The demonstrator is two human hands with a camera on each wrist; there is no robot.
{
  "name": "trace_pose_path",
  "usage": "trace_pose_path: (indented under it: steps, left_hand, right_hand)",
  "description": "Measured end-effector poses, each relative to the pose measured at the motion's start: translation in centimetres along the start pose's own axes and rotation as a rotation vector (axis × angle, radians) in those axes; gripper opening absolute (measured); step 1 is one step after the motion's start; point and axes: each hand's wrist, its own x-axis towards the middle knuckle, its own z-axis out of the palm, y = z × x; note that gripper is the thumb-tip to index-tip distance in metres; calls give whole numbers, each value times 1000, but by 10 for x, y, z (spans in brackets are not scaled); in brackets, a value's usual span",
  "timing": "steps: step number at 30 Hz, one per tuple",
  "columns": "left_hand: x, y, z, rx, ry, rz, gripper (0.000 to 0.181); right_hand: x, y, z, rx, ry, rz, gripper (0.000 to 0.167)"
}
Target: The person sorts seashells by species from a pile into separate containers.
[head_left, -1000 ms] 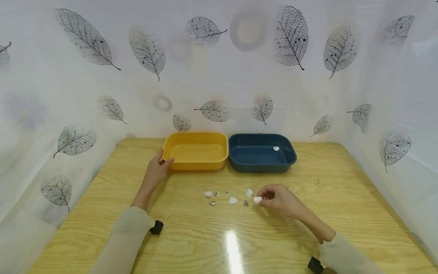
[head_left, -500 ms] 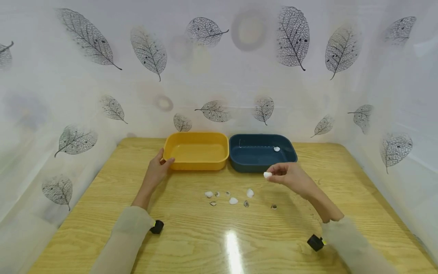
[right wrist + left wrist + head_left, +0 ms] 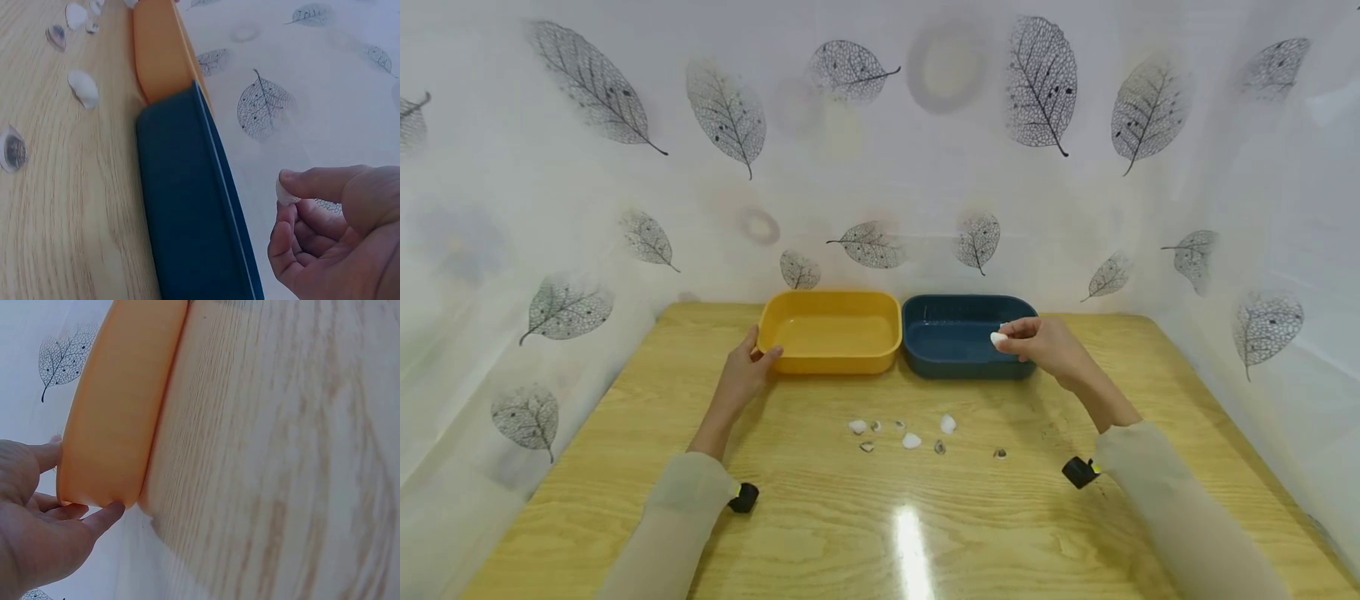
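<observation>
Between thumb and fingertips, my right hand point(image 3: 1048, 346) pinches a white seashell point(image 3: 998, 339) above the dark blue bin point(image 3: 970, 368). In the right wrist view this shell point(image 3: 287, 192) is partly covered by the thumb. Another white shell inside the blue bin is almost hidden behind the fingers. My left hand point(image 3: 747, 371) grips the left front corner of the yellow bin point(image 3: 835, 364), its thumb on the front wall and its fingers at the side. The left wrist view shows the fingertips against the yellow bin's end point(image 3: 112, 425).
Several loose shells lie on the wooden table point(image 3: 820, 508) before the bins, among them a white shell point(image 3: 948, 424), another white shell point(image 3: 912, 440) and a small dark shell point(image 3: 1000, 453). The bins stand side by side near a leaf-patterned curtain point(image 3: 880, 150).
My right hand has lifted the white shell off the table and carried it away from me, over the blue bin. The left hand keeps its place on the yellow bin.
</observation>
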Motion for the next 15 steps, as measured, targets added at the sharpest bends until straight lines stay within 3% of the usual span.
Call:
trace_pose_path:
  steps: [15]
  left_hand:
    - [1, -3, 0, -17, -7, 16, 78]
  right_hand:
    - [34, 9, -7, -19, 102, 93, 40]
